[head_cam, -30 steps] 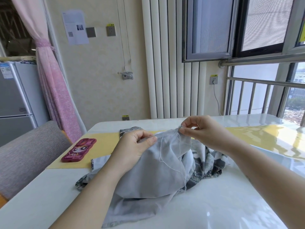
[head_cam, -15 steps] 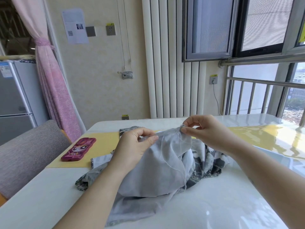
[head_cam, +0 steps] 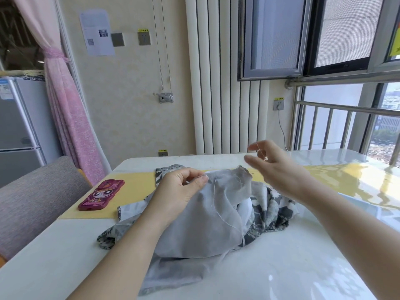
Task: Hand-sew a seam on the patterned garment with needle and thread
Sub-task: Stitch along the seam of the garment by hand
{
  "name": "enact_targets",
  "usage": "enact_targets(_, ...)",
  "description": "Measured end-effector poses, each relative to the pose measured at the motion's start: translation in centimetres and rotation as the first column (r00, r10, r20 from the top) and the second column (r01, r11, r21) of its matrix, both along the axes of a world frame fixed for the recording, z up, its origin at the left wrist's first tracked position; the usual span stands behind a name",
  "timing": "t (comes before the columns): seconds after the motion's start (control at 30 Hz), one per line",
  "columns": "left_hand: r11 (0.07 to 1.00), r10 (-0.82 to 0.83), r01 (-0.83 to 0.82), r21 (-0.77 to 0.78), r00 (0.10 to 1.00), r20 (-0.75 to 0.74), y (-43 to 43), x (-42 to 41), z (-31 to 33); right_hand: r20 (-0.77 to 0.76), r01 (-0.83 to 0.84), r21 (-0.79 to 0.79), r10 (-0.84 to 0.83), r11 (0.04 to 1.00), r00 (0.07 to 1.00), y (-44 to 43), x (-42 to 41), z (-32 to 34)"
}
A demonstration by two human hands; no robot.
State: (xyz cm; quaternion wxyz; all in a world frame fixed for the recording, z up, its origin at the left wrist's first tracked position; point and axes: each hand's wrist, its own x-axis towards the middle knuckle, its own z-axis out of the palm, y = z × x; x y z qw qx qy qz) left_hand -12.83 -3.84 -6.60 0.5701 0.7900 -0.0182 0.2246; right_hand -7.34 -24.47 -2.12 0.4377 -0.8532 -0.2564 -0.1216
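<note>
The patterned garment [head_cam: 270,210], grey with a pale lining turned outward, lies bunched on the white table [head_cam: 281,267]. My left hand [head_cam: 179,191] pinches a fold of the lining between thumb and forefinger. My right hand [head_cam: 277,167] is raised just right of the lifted fabric corner [head_cam: 243,172], no longer touching the cloth. A thin needle [head_cam: 261,152] glints among its fingers, with the thumb and forefinger tips spread apart. White thread [head_cam: 218,204] hangs loose down the lining.
A pink phone [head_cam: 101,194] lies on a yellow mat [head_cam: 134,187] at the left. A grey chair [head_cam: 32,200] stands by the table's left edge. A radiator, window and railing lie beyond the far edge.
My right hand has let go of the fabric corner and moved up and to the right, its fingers spreading. My left hand keeps its pinch on the lining.
</note>
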Motion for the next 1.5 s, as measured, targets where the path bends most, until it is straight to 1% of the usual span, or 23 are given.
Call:
enact_targets(0.07, 1.0, -0.006, 0.006, -0.013, 1.0, -0.006, 0.0, -0.1, 0.0, 0.009, -0.045, 0.099, 0.044, 0.994, 0.999, 0.3, -1.5, 0.8)
enact_targets(0.13, 1.0, -0.01, 0.01, -0.017, 1.0, -0.009, 0.0, -0.1, -0.1, 0.04, -0.116, 0.104, 0.112, 0.988, 0.993, 1.0, -3.4, 1.2)
enact_targets(0.2, 1.0, -0.019, 0.019, -0.02, 1.0, -0.002, 0.0, -0.1, -0.1, 0.042, -0.201, 0.042, 0.199, 0.979, 0.979, 2.0, -4.9, 1.1)
enact_targets(0.3, 1.0, -0.026, 0.026, -0.017, 1.0, -0.002, 0.0, -0.2, -0.1, -0.061, -0.279, -0.075, 0.275, 0.957, 0.96, 3.4, -5.5, 0.0)
enact_targets(0.33, 0.999, -0.028, 0.028, -0.022, 1.0, -0.004, -0.1, -0.3, -0.1, -0.072, -0.275, -0.127, 0.268, 0.953, 0.961, 3.6, -5.5, -0.4)
enact_targets(0.4, 0.999, -0.03, 0.03, -0.019, 1.0, -0.002, -0.1, -0.4, 0.0, -0.022, -0.218, -0.241, 0.219, 0.946, 0.975, 3.8, -5.4, -0.8)
enact_targets(0.43, 1.0, -0.026, 0.026, -0.013, 1.0, 0.001, -0.1, -0.5, 0.0, -0.011, -0.198, -0.262, 0.202, 0.945, 0.979, 3.8, -5.4, -1.0)
enact_targets(0.5, 1.0, -0.011, 0.011, -0.014, 1.0, 0.004, 0.0, -0.5, 0.0, -0.095, -0.22, -0.208, 0.204, 0.953, 0.974, 3.9, -5.4, -1.3)
enact_targets(0.6, 1.0, 0.001, -0.001, -0.028, 1.0, 0.015, 0.0, -0.4, 0.0, -0.239, -0.25, -0.046, 0.232, 0.967, 0.943, 4.0, -5.1, -1.8)
enact_targets(0.67, 1.0, 0.006, -0.006, -0.02, 1.0, 0.025, -0.2, -0.4, -0.1, -0.29, -0.25, -0.004, 0.238, 0.968, 0.927, 3.9, -4.7, -2.0)
enact_targets(0.83, 0.999, 0.033, -0.034, 0.016, 0.998, 0.056, -0.5, -0.6, -0.1, -0.325, -0.28, -0.053, 0.249, 0.959, 0.913, 3.9, -4.5, -2.2)
enact_targets(1.23, 0.998, 0.059, -0.059, 0.014, 0.997, 0.05, -0.7, -0.9, 0.1, -0.315, -0.295, -0.11, 0.249, 0.949, 0.916, 3.8, -4.3, -2.2)
enact_targets(1.5, 0.998, 0.062, -0.063, 0.022, 0.997, 0.056, -0.8, -0.8, 0.1, -0.343, -0.303, -0.07, 0.262, 0.95, 0.902, 3.8, -4.2, -2.1)
